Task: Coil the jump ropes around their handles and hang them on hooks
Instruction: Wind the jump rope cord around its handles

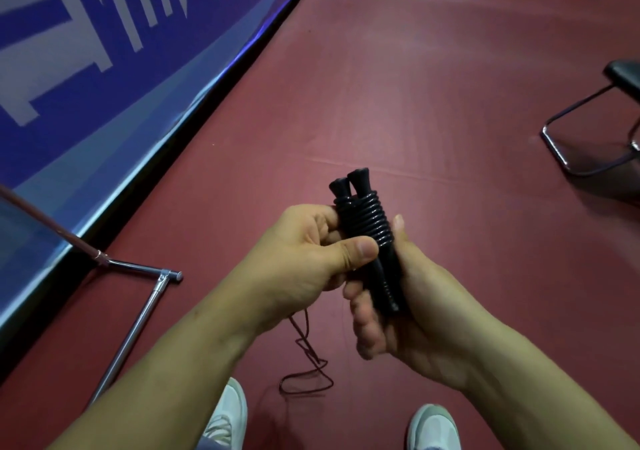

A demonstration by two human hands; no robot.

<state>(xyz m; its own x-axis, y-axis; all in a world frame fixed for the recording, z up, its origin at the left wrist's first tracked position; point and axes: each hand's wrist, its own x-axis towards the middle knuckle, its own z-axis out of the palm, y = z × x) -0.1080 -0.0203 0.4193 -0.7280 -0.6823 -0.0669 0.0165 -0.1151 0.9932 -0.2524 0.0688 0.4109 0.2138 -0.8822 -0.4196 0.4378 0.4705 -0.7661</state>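
Two black jump rope handles (367, 221) lie side by side, pointing away from me, with several turns of black rope wound tightly round their upper half. My left hand (311, 252) pinches the coil from the left, thumb across the front. My right hand (398, 304) cradles the lower ends of the handles, fingers curled round them. A loose length of thin dark rope (306, 366) hangs below my left hand and loops on the red floor.
A blue and white barrier banner (104, 51) runs along the left. A chrome stand base (138, 311) lies on the floor at lower left. A black chair with a metal frame (595, 130) stands at the right. My white shoes (228, 415) show at the bottom.
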